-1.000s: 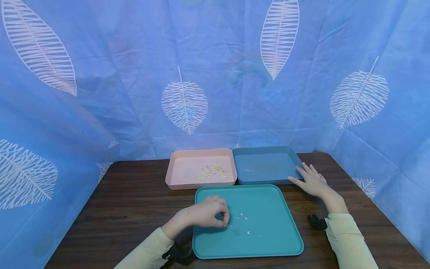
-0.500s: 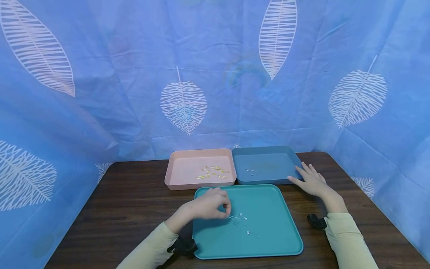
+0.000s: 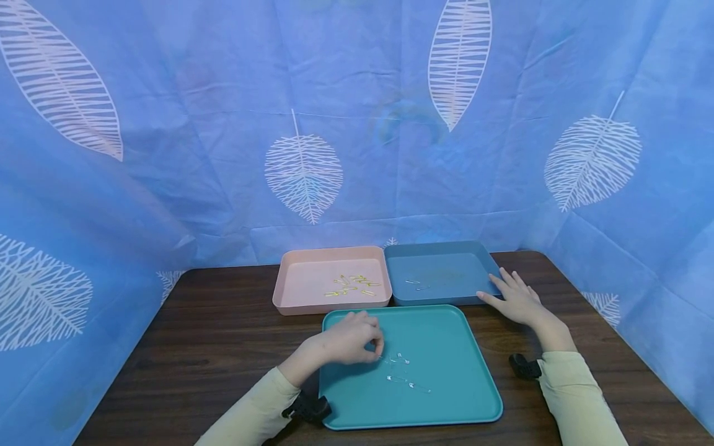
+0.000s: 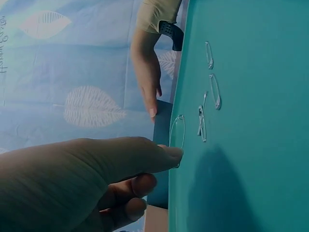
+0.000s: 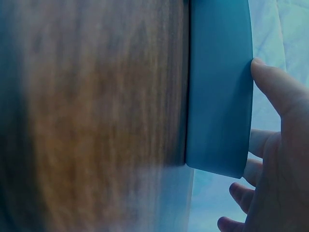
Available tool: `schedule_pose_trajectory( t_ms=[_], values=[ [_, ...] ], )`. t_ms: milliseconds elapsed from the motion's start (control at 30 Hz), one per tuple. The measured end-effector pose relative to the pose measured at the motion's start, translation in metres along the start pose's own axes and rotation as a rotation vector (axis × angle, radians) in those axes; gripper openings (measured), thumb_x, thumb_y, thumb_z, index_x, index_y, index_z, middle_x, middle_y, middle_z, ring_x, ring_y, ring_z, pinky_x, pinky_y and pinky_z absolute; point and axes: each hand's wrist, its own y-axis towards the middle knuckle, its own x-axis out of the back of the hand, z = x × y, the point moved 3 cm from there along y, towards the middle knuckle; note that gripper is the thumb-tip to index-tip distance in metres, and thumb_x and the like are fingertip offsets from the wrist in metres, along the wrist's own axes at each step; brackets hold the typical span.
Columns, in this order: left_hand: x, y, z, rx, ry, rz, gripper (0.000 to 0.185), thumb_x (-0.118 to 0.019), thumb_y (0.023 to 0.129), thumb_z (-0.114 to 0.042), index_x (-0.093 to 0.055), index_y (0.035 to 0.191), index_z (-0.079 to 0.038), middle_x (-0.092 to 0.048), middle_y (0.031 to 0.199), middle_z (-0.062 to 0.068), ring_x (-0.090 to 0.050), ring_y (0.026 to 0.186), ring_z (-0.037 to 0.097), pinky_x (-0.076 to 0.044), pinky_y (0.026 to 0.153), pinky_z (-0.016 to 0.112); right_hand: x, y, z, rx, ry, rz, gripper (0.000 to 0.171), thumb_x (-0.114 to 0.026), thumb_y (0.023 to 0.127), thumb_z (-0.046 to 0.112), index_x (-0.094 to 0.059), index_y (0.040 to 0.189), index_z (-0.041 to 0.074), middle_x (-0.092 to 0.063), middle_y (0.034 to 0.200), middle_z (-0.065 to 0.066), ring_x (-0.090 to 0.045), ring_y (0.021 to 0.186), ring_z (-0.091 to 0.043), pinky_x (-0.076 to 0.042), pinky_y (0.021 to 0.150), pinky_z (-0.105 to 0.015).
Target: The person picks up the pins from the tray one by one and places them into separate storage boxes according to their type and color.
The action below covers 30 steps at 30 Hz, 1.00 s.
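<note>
Safety pin (image 4: 176,137) sits pinched at your left hand (image 3: 347,339) fingertips, frame centre, above the teal tray (image 3: 446,402); your right hand (image 3: 517,300) lies flat.

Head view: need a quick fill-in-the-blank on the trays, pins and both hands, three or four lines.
1. The left hand pinches a silver safety pin over the ____ tray.
2. The gold pins lie in the ____ tray.
3. The right hand rests flat on the table, its fingers touching the rim of the ____ tray.

Missing words: teal; pink; blue
</note>
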Motion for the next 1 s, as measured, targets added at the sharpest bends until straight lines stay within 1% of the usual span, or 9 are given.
schedule_pose_trajectory(
  t_ms=[167, 367, 633, 867, 1000],
  values=[
    [0.005, 0.005, -0.001, -0.015, 0.018, -0.032, 0.015, -0.072, 0.086, -0.024, -0.065, 0.074, -0.029, -0.062, 0.088, -0.003, -0.037, 0.079, 0.005, -0.027, 0.070, 0.019, 0.000, 0.000, 0.000, -0.001, 0.004, -0.001, 0.086, -0.049, 0.095, 0.057, -0.028, 0.150, -0.005, -0.012, 0.156, -0.036, -0.007, 0.143, -0.056, -0.009, 0.107, -0.077],
    [0.012, 0.015, -0.004, -0.032, 0.024, -0.087, 0.013, -0.071, 0.088, -0.023, -0.067, 0.075, -0.027, -0.061, 0.089, 0.000, -0.037, 0.079, 0.008, -0.028, 0.071, 0.022, -0.001, 0.001, -0.001, -0.001, 0.001, -0.005, 0.085, -0.049, 0.095, 0.057, -0.028, 0.151, -0.004, -0.013, 0.156, -0.035, -0.008, 0.143, -0.056, -0.009, 0.107, -0.077],
    [0.017, 0.033, -0.004, -0.009, 0.054, -0.130, 0.014, -0.070, 0.090, -0.027, -0.065, 0.077, -0.029, -0.061, 0.092, -0.003, -0.039, 0.082, 0.008, -0.031, 0.073, 0.024, -0.002, 0.002, -0.002, 0.000, 0.003, -0.011, 0.086, -0.050, 0.095, 0.057, -0.028, 0.151, -0.004, -0.013, 0.156, -0.035, -0.007, 0.144, -0.055, -0.009, 0.107, -0.077],
    [0.022, 0.050, -0.005, -0.027, 0.052, -0.167, 0.012, -0.067, 0.091, -0.026, -0.067, 0.080, -0.028, -0.062, 0.092, -0.003, -0.042, 0.082, 0.007, -0.032, 0.073, 0.021, -0.002, 0.000, -0.002, 0.006, 0.005, -0.012, 0.085, -0.049, 0.095, 0.057, -0.028, 0.150, -0.005, -0.012, 0.156, -0.035, -0.007, 0.144, -0.055, -0.009, 0.107, -0.077],
    [0.024, 0.060, -0.004, -0.016, 0.048, -0.181, 0.012, -0.066, 0.093, -0.026, -0.068, 0.081, -0.028, -0.062, 0.093, -0.003, -0.042, 0.081, 0.008, -0.031, 0.072, 0.020, -0.001, -0.001, -0.001, 0.005, 0.009, -0.014, 0.085, -0.050, 0.095, 0.057, -0.028, 0.150, -0.005, -0.013, 0.156, -0.035, -0.007, 0.144, -0.056, -0.009, 0.107, -0.077]
  ],
)
